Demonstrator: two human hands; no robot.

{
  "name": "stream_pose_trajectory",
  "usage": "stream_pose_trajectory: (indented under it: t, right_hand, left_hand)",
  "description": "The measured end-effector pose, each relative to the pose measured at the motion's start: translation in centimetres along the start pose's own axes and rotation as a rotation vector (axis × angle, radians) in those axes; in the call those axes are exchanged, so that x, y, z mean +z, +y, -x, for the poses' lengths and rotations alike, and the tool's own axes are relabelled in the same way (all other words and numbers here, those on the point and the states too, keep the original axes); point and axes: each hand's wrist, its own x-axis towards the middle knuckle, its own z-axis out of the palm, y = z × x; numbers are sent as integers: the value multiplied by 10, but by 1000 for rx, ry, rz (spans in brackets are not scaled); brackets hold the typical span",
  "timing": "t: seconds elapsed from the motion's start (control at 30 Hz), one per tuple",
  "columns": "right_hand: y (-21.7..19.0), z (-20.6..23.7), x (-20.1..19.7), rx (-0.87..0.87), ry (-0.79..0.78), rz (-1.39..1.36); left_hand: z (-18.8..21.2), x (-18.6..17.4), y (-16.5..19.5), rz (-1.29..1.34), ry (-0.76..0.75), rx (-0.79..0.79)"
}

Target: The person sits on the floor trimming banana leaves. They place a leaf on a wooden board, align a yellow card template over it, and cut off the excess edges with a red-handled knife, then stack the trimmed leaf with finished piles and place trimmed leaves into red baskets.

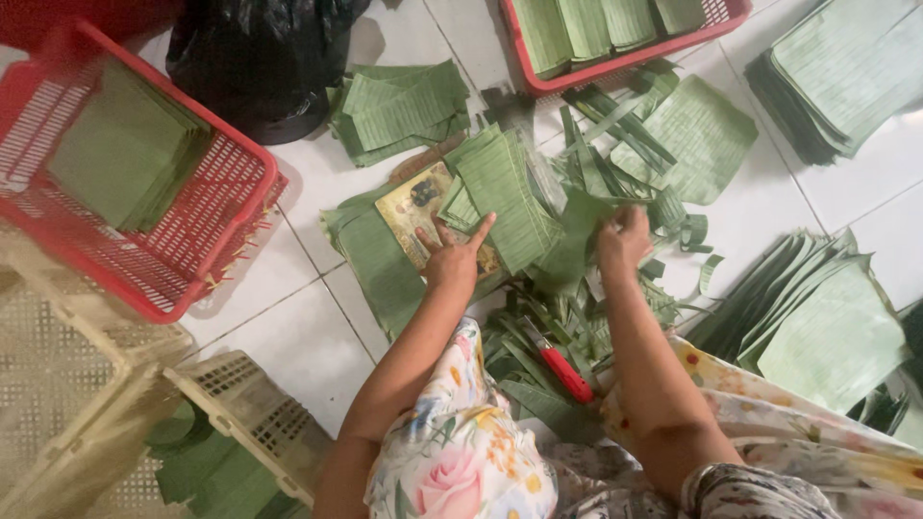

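Head view, looking straight down at a white tiled floor strewn with cut banana leaves. Left hand near centre, fingers spread and pressed flat on a small yellowish board that lies atop a leaf sheet; nothing is gripped, palm down. Just beside it at 3 o'clock, a stack of trimmed leaf pieces, ribbed and pale green, one edge overlapping the board. Right hand further toward 3 o'clock, fingers curled and pinching a dark green leaf that spans the gap between the two hands. Below the hands, toward 6 o'clock, a red-handled cutter rests on a heap of leaf trimmings between the person's knees, touched by neither hand. At 9 to 10 o'clock, a red plastic basket holding a neat pile of squared leaves. At 12 to 1 o'clock, a second red basket with folded leaves in rows. At 11 o'clock, a black plastic bag, and next to it a loose pile of cut rectangles. At 4 o'clock, a fanned stack of larger leaf sheets. At 7 to 8 o'clock, cream-coloured crates, one with leaf scraps showing through.
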Motion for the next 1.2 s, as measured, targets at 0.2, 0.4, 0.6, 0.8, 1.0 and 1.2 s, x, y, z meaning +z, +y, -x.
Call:
stream_pose_trajectory:
  t: [0.2,0.4,0.6,0.8,1.0,1.2]
  right_hand:
    - [-76,-81,-60,-143,-55,-503]
    - [-158,-82,-22,-344,-482,-334]
    - [-142,-27,59,-323,-600,-217]
    - [-113,-22,73,-164,-737,-47]
    - [-126,-33,78,-113,-792,-30]
    - [-127,-31,79,60,-899,-300]
  left_hand:
    - [0,-4,-3,14,0,14]
    - [-3,-7,-3,69,-87,-20]
    - [-7,12,-10,24,48,33]
    - [-16,23,-13,13,74,27]
    - [-16,22,-11,-1,98,31]
    - [-24,40,-12,-17,148,27]
